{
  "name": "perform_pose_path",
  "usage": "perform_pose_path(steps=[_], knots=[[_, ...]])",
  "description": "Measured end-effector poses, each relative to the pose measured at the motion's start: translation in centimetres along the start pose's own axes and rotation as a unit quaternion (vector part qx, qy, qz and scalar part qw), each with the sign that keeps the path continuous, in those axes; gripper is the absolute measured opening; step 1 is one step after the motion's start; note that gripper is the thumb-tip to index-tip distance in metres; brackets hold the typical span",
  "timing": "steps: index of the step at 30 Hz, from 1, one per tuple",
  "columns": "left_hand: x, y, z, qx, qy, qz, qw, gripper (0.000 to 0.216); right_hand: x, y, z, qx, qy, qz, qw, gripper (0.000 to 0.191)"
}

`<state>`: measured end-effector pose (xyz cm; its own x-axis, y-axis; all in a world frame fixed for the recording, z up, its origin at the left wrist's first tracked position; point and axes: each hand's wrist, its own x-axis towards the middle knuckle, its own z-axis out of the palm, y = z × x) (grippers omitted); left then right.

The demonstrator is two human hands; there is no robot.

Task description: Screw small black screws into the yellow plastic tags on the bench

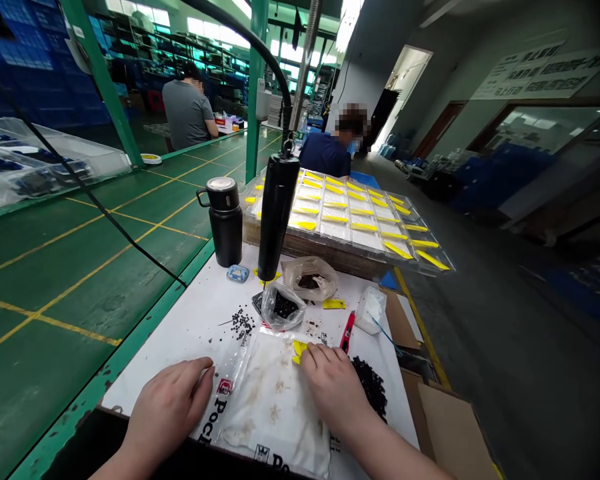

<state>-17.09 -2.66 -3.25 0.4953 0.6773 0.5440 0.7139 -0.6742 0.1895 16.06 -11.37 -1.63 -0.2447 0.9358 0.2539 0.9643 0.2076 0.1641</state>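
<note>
My right hand [334, 381] is closed on a small flat yellow piece [299, 349], which sticks out past the fingertips over a stained white cloth pad [273, 400] in clear plastic. My left hand [173, 399] rests at the pad's left, thumb and fingers pressed together; anything between them is hidden. Just beyond the pad sits an open clear bag of small black parts [284, 307]. Loose black bits [243, 323] are scattered beside it. Right of my right hand lies a heap of black pieces [370, 387], with a red utility knife [348, 332] above it.
A black hanging electric screwdriver [279, 213] points down over the table. Behind stand a black flask [225, 223], a blue-white small case [237, 273] and a bag of brown bits [310, 277]. A tray of yellow pieces [330, 230] is farther back. Two people sit beyond.
</note>
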Motion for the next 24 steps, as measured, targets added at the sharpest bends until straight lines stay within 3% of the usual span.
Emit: perform_pose_path(steps=[5,8,12,14,17,19,21,24], knots=[[0.2,0.1,-0.1,0.002,0.015,0.002,1.000,0.027,0.8,0.3,-0.1,0.046,0.055,0.018,0.997,0.025],[0.3,0.1,-0.2,-0.006,0.015,0.000,1.000,0.026,1.0,1.6,-1.8,0.089,0.112,0.040,0.989,0.029],[0.2,0.0,-0.2,-0.012,0.016,-0.001,1.000,0.026,3.7,7.3,-6.5,0.110,0.192,0.163,0.962,0.027],[0.1,0.0,-0.2,-0.011,0.020,0.000,1.000,0.026,6.7,11.7,-8.9,0.090,0.213,0.252,0.940,0.040],[0.2,0.1,-0.2,-0.012,0.026,0.001,1.000,0.027,12.1,18.5,-11.0,0.067,0.172,0.331,0.926,0.042],[0.3,0.1,-0.3,-0.016,0.034,0.001,0.999,0.027,15.2,21.8,-11.4,0.057,0.103,0.356,0.927,0.035],[0.4,0.1,-0.4,-0.018,0.043,-0.002,0.999,0.027,17.2,23.8,-11.1,0.048,0.035,0.356,0.932,0.034],[0.4,0.2,-0.5,-0.023,0.053,-0.010,0.998,0.026,18.3,24.6,-10.4,0.027,-0.039,0.334,0.941,0.035]])
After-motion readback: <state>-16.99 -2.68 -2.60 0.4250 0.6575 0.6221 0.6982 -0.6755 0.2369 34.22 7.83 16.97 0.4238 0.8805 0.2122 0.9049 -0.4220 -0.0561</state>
